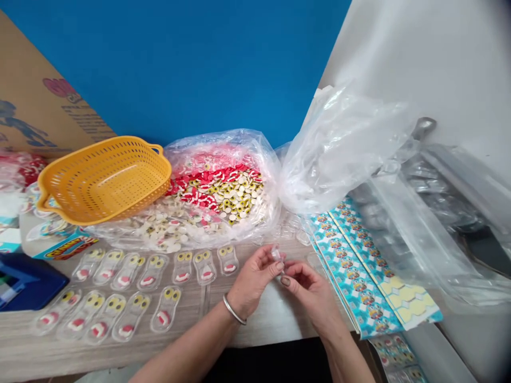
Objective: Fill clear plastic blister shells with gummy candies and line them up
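My left hand (256,278), with a metal bangle at the wrist, pinches a small clear plastic blister shell (276,253) near the table's front. Close against it, my right hand (306,290) has thumb and fingers closed at the lower end of the same clear piece, whose full outline the fingers hide. To the left lie two rows of clear blister shells (182,268), most holding two yellow eye pieces and a red-and-white mouth piece. Behind them a large open plastic bag (268,159) spreads out, full of loose red mouth pieces (198,198) and yellow-and-white eye pieces (239,194).
A yellow perforated basket (106,178) tilts at the back left, near a cardboard box (48,101). A dark blue object (32,282) sits at the left edge. On the right are teal printed card sheets (351,266), a crumpled clear bag (331,154) and plastic-wrapped trays (415,223).
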### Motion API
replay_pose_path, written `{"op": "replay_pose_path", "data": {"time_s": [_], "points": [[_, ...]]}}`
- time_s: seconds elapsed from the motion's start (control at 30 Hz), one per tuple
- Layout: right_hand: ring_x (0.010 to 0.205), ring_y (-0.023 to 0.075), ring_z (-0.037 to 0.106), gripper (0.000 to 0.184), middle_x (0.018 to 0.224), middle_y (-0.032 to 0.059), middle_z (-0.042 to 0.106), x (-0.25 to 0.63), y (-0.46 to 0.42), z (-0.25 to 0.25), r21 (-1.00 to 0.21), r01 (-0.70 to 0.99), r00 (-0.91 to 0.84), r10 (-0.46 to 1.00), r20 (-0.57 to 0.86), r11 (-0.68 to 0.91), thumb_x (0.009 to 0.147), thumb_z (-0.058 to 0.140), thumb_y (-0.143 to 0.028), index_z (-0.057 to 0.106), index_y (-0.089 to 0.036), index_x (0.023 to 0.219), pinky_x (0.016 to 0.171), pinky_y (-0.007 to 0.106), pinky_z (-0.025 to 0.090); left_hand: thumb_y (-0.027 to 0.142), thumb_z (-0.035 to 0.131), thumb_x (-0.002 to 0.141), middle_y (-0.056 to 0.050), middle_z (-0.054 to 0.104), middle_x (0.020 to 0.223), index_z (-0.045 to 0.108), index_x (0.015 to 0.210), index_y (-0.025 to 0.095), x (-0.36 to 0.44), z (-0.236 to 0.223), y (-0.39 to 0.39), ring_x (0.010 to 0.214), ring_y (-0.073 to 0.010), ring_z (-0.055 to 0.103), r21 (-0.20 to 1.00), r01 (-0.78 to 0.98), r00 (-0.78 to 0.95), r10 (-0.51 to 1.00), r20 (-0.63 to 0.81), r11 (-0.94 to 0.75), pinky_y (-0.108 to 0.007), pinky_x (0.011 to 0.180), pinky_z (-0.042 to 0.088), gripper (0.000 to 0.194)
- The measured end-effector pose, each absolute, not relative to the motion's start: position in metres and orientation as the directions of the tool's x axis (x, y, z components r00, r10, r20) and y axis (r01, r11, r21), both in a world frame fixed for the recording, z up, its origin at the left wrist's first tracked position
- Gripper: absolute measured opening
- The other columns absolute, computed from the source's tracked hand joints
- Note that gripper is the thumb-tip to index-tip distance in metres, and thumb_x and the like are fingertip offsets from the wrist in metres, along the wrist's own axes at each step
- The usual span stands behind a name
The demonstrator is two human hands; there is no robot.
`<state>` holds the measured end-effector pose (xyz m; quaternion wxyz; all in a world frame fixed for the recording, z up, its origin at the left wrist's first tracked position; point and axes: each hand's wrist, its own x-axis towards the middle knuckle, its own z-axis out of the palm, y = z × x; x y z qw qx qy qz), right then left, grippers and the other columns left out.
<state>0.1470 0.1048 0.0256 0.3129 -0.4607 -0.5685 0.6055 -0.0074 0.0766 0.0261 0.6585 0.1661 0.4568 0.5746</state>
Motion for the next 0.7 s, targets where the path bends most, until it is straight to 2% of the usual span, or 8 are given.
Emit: {"op": "replay_pose_path", "data": {"time_s": [0.17, 0.27, 0.37, 0.43, 0.5, 0.53, 0.6, 0.7], "points": [[0.096, 0.0243, 0.065, 0.035, 0.106, 0.0091, 0.071, 0.137, 0.105, 0.026, -0.944, 0.067, -0.327, 0.887, -0.327, -0.324, 0.074, 0.08, -0.052, 0.067, -0.02, 0.072, 0.088, 0.037, 0.049, 0.034, 0.087, 0.068, -0.009, 0.072, 0.107, 0.066, 0.116, 0.017, -0.018, 0.021, 0.076, 0.1, -0.0208, 0.066, 0.781, -0.564, -0.129, 0.906, -0.403, 0.268, -0.036, 0.095, 0.047, 0.055], [0.092, 0.0251, 0.066, 0.039, 0.104, 0.0104, 0.072, 0.139, 0.109, 0.02, -0.944, 0.162, -0.267, 0.908, -0.323, -0.288, 0.075, 0.077, -0.056, 0.066, -0.019, 0.071, 0.084, 0.038, 0.051, 0.034, 0.089, 0.066, -0.009, 0.072, 0.107, 0.065, 0.116, 0.018, -0.022, 0.023, 0.076, 0.1, -0.0212, 0.067, 0.805, -0.538, -0.189, 0.895, -0.404, 0.249, -0.036, 0.095, 0.048, 0.057], [0.091, 0.0278, 0.066, 0.04, 0.105, 0.0131, 0.07, 0.145, 0.113, 0.013, -0.897, 0.437, -0.213, 0.961, -0.176, -0.068, 0.079, 0.07, -0.059, 0.067, -0.019, 0.075, 0.081, 0.041, 0.052, 0.034, 0.088, 0.067, -0.008, 0.071, 0.104, 0.065, 0.113, 0.019, -0.03, 0.032, 0.073, 0.096, -0.0204, 0.068, 0.81, -0.546, -0.282, 0.863, -0.419, 0.215, -0.034, 0.091, 0.05, 0.053], [0.099, 0.0314, 0.065, 0.04, 0.117, 0.0161, 0.067, 0.145, 0.118, 0.013, -0.746, 0.652, -0.193, 0.981, 0.007, 0.133, 0.083, 0.067, -0.059, 0.07, -0.019, 0.088, 0.086, 0.045, 0.051, 0.036, 0.085, 0.071, -0.007, 0.071, 0.101, 0.066, 0.112, 0.018, -0.04, 0.04, 0.072, 0.093, -0.0195, 0.068, 0.791, -0.583, -0.316, 0.845, -0.431, 0.186, -0.033, 0.086, 0.051, 0.048], [0.108, 0.0326, 0.062, 0.038, 0.126, 0.0166, 0.064, 0.136, 0.127, 0.021, -0.56, 0.769, -0.233, 0.951, 0.203, 0.308, 0.09, 0.061, -0.054, 0.071, -0.019, 0.101, 0.092, 0.047, 0.049, 0.038, 0.081, 0.076, -0.007, 0.07, 0.102, 0.065, 0.115, 0.018, -0.054, 0.048, 0.074, 0.09, -0.0186, 0.069, 0.745, -0.651, -0.341, 0.823, -0.455, 0.142, -0.032, 0.084, 0.053, 0.047], [0.11, 0.0315, 0.062, 0.034, 0.125, 0.0157, 0.064, 0.127, 0.134, 0.027, -0.497, 0.776, -0.283, 0.919, 0.276, 0.388, 0.093, 0.058, -0.05, 0.07, -0.02, 0.104, 0.094, 0.046, 0.048, 0.038, 0.079, 0.078, -0.008, 0.071, 0.104, 0.065, 0.116, 0.018, -0.062, 0.051, 0.076, 0.089, -0.0182, 0.069, 0.718, -0.687, -0.358, 0.808, -0.467, 0.111, -0.031, 0.083, 0.053, 0.046], [0.106, 0.0268, 0.063, 0.026, 0.114, 0.0122, 0.069, 0.099, 0.152, 0.04, -0.444, 0.712, -0.422, 0.838, 0.347, 0.543, 0.099, 0.052, -0.038, 0.07, -0.02, 0.104, 0.094, 0.041, 0.048, 0.039, 0.074, 0.083, -0.009, 0.071, 0.107, 0.062, 0.12, 0.018, -0.078, 0.055, 0.082, 0.086, -0.0178, 0.07, 0.67, -0.741, -0.395, 0.779, -0.487, 0.044, -0.031, 0.082, 0.055, 0.044], [0.098, 0.0238, 0.063, 0.021, 0.102, 0.0091, 0.072, 0.046, 0.186, 0.056, -0.422, 0.63, -0.595, 0.754, 0.278, 0.652, 0.099, 0.049, -0.023, 0.069, -0.02, 0.106, 0.088, 0.035, 0.048, 0.035, 0.066, 0.089, -0.01, 0.071, 0.11, 0.06, 0.121, 0.018, -0.1, 0.056, 0.094, 0.085, -0.0189, 0.071, 0.631, -0.775, -0.423, 0.744, -0.518, -0.001, -0.033, 0.078, 0.057, 0.036]]}}
